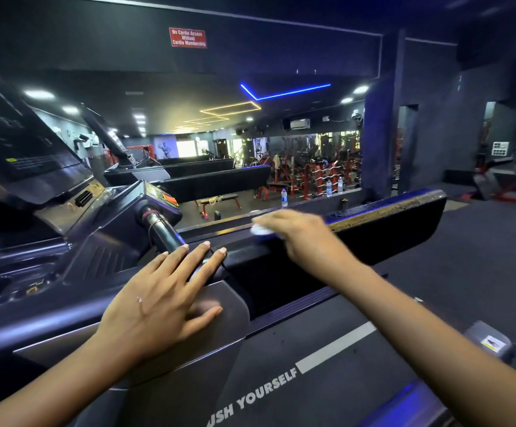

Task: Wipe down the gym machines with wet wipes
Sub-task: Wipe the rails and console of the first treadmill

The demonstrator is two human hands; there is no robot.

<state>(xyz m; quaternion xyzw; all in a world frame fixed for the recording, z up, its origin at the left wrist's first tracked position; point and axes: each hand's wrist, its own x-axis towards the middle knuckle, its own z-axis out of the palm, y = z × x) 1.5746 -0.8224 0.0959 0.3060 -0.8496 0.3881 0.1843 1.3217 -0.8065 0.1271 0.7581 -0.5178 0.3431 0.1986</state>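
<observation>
I lean over a dark treadmill whose black motor cover (383, 223) runs across the middle of the view. My right hand (296, 231) is blurred and presses a white wet wipe (261, 230) onto the cover's top edge; whether the fingers curl round the wipe I cannot tell. To the right of that hand the cover's top looks dusty and wet. My left hand (164, 298) lies flat with spread, straight fingers on the grey side panel (229, 315), just below the black handlebar (162, 234). It holds nothing.
The treadmill console (25, 155) rises at the left. The belt (312, 374), printed with white lettering, lies below my arms. A wall mirror (250, 149) behind the cover reflects gym machines and water bottles. Dark floor (481, 257) lies to the right.
</observation>
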